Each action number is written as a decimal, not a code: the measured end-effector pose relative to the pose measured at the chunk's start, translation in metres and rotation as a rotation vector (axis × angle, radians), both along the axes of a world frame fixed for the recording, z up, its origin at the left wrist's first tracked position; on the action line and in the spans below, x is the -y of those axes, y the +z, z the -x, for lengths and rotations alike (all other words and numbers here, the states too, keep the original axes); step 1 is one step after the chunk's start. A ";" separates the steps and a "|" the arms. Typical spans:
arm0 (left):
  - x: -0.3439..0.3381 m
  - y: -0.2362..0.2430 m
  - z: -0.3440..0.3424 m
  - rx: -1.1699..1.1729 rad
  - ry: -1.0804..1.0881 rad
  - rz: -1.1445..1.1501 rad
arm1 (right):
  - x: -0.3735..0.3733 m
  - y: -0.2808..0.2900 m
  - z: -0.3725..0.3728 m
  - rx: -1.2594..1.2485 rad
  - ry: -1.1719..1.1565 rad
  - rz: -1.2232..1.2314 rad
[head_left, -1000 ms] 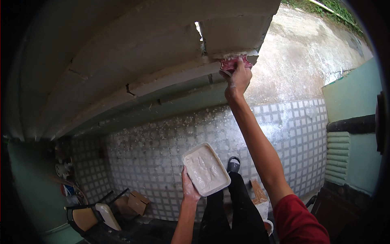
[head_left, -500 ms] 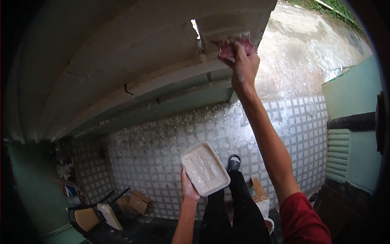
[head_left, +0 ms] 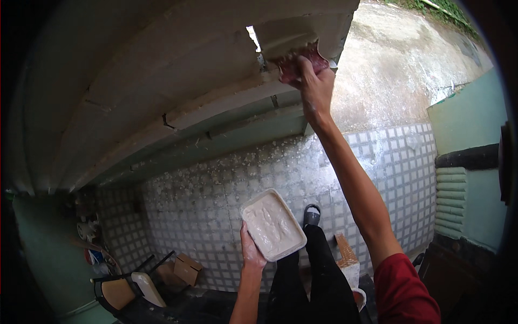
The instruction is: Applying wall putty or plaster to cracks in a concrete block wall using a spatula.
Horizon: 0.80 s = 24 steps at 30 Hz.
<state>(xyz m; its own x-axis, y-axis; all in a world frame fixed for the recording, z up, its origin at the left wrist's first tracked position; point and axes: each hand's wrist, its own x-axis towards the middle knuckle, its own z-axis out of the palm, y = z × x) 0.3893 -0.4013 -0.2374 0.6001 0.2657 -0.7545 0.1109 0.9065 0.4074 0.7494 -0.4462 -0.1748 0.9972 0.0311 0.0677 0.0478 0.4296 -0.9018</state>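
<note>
My left hand grips the side of a pale rectangular tub with rounded corners. Inside the tub lies whitish, wet-looking putty, its surface dented and smeared. With my right arm stretched up and forward, my right hand pinches a thin reddish putty spreader. Putty clings along the spreader's far edge, which is held against the wall-like pale surface overhead, near its outer corner. A narrow bright gap shows just left of that patch.
Beams run along the upper left. Spattered tiled floor spreads below, with bright concrete beyond. A chair and cardboard box stand lower left. By my legs are a putty-streaked block and a bucket.
My right hand has drawn the spreader a short way to the left across the overhead surface. My left hand and the tub have stayed nearly still.
</note>
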 end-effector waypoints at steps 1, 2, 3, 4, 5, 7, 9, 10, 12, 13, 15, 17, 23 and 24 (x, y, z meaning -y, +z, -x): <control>0.001 0.001 -0.006 0.020 -0.001 -0.001 | 0.011 -0.002 -0.006 0.006 -0.002 0.002; 0.001 0.001 -0.007 0.022 -0.002 -0.001 | 0.024 -0.013 -0.009 0.028 -0.057 0.097; 0.001 0.000 -0.008 0.016 -0.001 -0.001 | 0.037 -0.024 -0.013 0.049 -0.111 0.191; 0.003 0.000 -0.009 0.008 -0.004 0.004 | 0.053 -0.036 -0.023 0.062 -0.200 0.299; 0.003 -0.002 -0.008 0.007 -0.004 0.004 | 0.065 -0.047 -0.037 0.074 -0.286 0.402; 0.000 -0.004 -0.004 0.010 -0.002 0.002 | 0.064 -0.046 -0.043 0.182 -0.357 0.570; -0.003 -0.003 0.001 -0.010 0.010 -0.006 | 0.043 -0.020 -0.034 0.164 -0.333 0.771; -0.001 -0.003 -0.002 -0.011 0.009 -0.004 | 0.040 -0.033 -0.044 0.266 -0.442 0.909; -0.001 -0.001 -0.002 -0.022 0.011 -0.017 | 0.022 -0.032 -0.037 0.260 -0.376 0.954; -0.002 0.000 -0.002 -0.033 0.010 -0.026 | 0.014 -0.030 -0.031 0.253 -0.347 0.977; -0.001 -0.001 -0.001 -0.020 0.006 -0.008 | -0.002 -0.031 -0.018 0.286 -0.279 0.964; -0.002 -0.003 0.000 -0.011 0.001 0.007 | -0.019 -0.032 -0.005 0.314 -0.210 0.947; -0.002 -0.001 -0.007 0.020 -0.028 0.011 | -0.038 -0.028 0.017 0.456 -0.058 0.957; -0.001 -0.001 -0.009 0.005 -0.019 -0.004 | -0.031 -0.026 0.015 0.445 -0.054 0.977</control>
<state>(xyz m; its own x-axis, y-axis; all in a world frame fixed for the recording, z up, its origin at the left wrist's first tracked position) 0.3980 -0.4007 -0.2383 0.6091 0.2571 -0.7502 0.1262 0.9025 0.4118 0.7344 -0.4156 -0.2013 0.8909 0.2250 0.3946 0.4537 -0.4804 -0.7506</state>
